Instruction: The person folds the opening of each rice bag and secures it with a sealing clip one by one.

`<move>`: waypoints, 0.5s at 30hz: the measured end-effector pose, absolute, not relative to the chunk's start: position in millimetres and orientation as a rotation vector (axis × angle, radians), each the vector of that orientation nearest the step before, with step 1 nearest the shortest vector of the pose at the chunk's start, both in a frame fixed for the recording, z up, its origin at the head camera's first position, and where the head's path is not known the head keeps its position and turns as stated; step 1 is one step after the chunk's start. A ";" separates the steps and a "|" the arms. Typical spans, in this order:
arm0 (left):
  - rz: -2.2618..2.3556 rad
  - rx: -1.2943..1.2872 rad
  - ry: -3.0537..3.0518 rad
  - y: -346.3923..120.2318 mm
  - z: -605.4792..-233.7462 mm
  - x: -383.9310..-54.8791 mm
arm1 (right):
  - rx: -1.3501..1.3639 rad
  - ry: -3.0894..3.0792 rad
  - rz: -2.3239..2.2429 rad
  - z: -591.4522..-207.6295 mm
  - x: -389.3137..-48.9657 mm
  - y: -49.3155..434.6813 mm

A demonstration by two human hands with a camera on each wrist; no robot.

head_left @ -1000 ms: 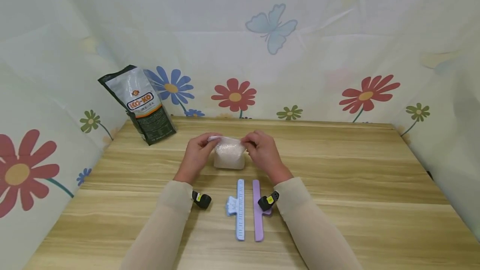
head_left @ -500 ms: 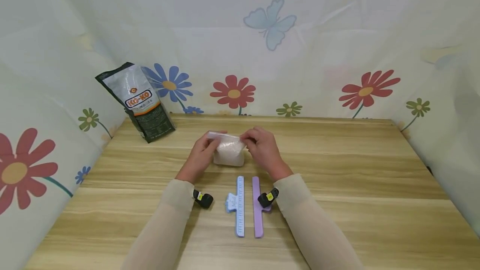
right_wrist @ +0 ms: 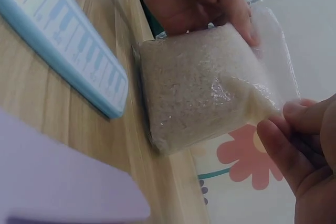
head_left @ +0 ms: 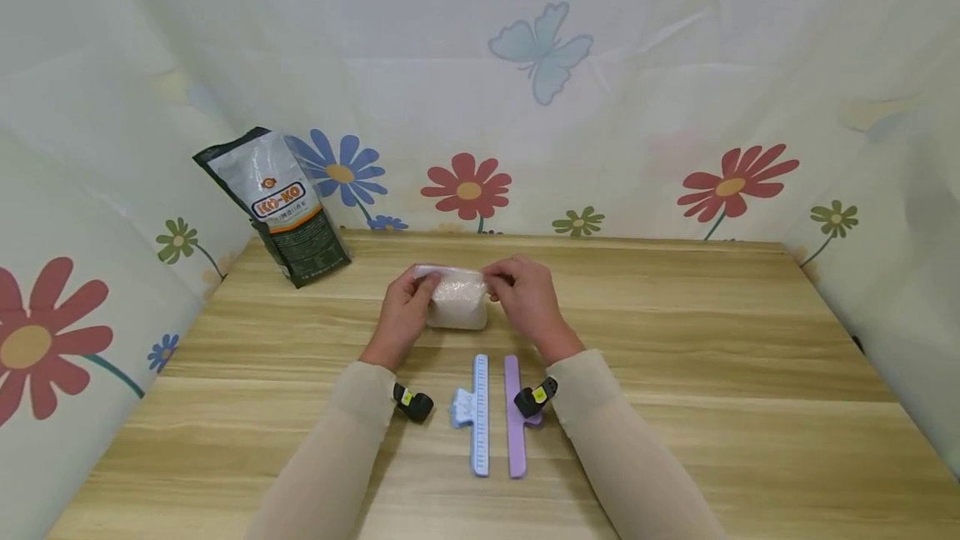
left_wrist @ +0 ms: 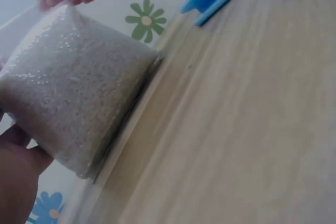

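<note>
A clear plastic bag of white rice (head_left: 457, 311) stands on the wooden table in front of both hands. My left hand (head_left: 401, 312) holds its left side near the top, with the thumb on the front. At the upper right corner my right hand (head_left: 527, 300) pinches the plastic between thumb and fingers, as the right wrist view shows closely. The loose top film (right_wrist: 275, 51) rises above the rice. Nearer to me lie a light blue sealing clip with piano-key marks (head_left: 482, 423) and a purple sealing clip (head_left: 514, 432), side by side.
A dark green and silver KO-KO bag (head_left: 281, 207) stands tilted at the back left of the wooden table (head_left: 675, 332). Flower-printed cloth (head_left: 615, 132) hangs behind and at the sides. The right wrist's black camera (head_left: 536, 398) overlaps the purple clip in the head view.
My left hand has shifted its hold on the rice bag, its thumb now lying lower on the front. The right hand keeps its pinch at the corner. Both clips stay put.
</note>
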State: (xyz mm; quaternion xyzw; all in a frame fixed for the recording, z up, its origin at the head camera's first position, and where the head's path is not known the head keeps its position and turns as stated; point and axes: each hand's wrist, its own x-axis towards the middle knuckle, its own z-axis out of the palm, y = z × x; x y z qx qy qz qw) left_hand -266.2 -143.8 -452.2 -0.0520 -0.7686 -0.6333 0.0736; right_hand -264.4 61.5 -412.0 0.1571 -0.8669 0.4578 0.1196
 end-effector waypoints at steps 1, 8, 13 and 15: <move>-1.900 -0.148 -2.305 -143.4 -452.8 -266.5 | 0.432 -2.549 1.369 -411.5 -264.6 61.5; -1.905 -0.129 -2.272 -140.3 -452.4 -263.7 | 0.308 -2.589 1.501 -408.6 -265.6 62.9; -1.882 -0.139 -2.265 -139.6 -453.0 -262.5 | 0.289 -2.599 1.505 -407.2 -264.9 64.1; -1.875 -0.141 -2.265 -139.7 -453.2 -262.4 | 0.288 -2.605 1.506 -406.9 -264.6 64.6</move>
